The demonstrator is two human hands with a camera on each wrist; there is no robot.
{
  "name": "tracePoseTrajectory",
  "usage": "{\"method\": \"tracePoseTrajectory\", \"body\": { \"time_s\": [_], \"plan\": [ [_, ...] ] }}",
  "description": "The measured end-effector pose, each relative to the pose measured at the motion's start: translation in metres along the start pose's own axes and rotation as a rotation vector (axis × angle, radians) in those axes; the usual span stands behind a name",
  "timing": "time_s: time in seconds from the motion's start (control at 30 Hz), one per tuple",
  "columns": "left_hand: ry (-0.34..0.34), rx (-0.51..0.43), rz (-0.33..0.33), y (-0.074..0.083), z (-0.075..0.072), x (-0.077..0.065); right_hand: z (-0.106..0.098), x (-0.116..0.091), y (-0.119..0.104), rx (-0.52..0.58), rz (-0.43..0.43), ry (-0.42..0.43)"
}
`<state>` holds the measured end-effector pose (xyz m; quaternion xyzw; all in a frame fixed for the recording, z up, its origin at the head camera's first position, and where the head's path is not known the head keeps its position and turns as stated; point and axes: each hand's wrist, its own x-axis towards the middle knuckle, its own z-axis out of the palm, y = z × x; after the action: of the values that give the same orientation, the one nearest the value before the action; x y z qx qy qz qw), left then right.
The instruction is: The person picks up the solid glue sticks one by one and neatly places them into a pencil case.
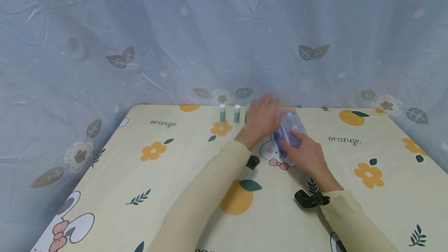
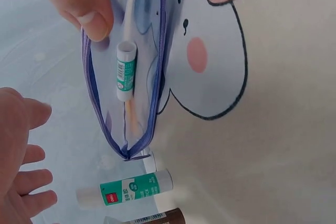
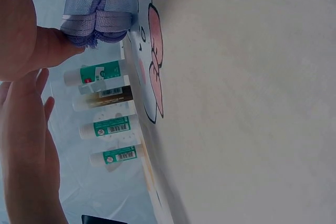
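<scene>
My right hand (image 1: 308, 154) grips a clear zip pouch (image 1: 301, 121) with purple edging. In the left wrist view, its thumb (image 2: 94, 24) presses the side of the pouch, whose zipper (image 2: 160, 51) is parted. Inside lies a green-and-white glue stick (image 2: 126, 72). My left hand (image 1: 262, 116) is beyond the pouch's left side, its fingers extended and holding nothing. In the left wrist view those fingers (image 2: 37, 182) hover over a larger glue stick (image 2: 128, 188). A brown-labelled tube (image 3: 107, 97) stands beside that stick in the right wrist view.
Two small glue sticks (image 1: 222, 113) stand upright to the left of my left hand. The patterned tablecloth (image 1: 175, 178) reaches back to a pale blue curtain (image 1: 224, 42). A black strap mount (image 1: 311, 199) is on my right wrist.
</scene>
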<state>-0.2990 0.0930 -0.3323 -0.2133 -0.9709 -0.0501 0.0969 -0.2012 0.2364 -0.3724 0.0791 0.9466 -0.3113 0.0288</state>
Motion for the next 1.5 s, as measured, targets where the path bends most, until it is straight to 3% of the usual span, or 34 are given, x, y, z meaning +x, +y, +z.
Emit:
{"method": "tracePoseTrajectory", "body": {
  "time_s": [0.43,0.87,1.2,1.5],
  "plan": [
    [-0.077,-0.041,-0.034,-0.01,-0.002,-0.001,0.0,-0.001,0.001,-0.005,-0.016,-0.003],
    [-0.051,-0.039,-0.048,-0.021,-0.003,0.001,0.0,-0.002,-0.001,-0.001,-0.001,-0.004],
    [-0.037,-0.036,-0.07,-0.041,-0.004,-0.003,0.0,-0.001,-0.001,0.001,0.015,-0.011],
    [-0.016,-0.092,-0.089,-0.06,-0.004,-0.005,-0.002,-0.002,-0.001,0.011,0.02,-0.017]
  ]
}}
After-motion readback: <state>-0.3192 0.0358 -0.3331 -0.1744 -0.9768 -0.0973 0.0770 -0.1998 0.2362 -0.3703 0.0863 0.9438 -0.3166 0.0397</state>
